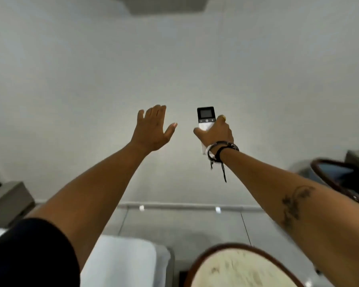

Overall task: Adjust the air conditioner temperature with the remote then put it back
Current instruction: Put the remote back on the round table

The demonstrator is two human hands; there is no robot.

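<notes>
My right hand [216, 133] is raised in front of the white wall and grips a white remote [205, 118] with a dark screen at its top, pointed upward. The thumb rests by the buttons under the screen. The air conditioner [168, 5] shows only as a grey underside at the top edge, high on the wall above the remote. My left hand [152, 129] is lifted to the left of the remote, palm toward the wall, fingers apart, holding nothing. Dark and white bracelets circle my right wrist.
A round table with a brown rim [243, 266] stands below at the bottom right. A white cushioned surface [120, 262] lies at the bottom left. A grey cabinet [6, 199] sits at the left, and a dark-framed chair [336, 175] at the right.
</notes>
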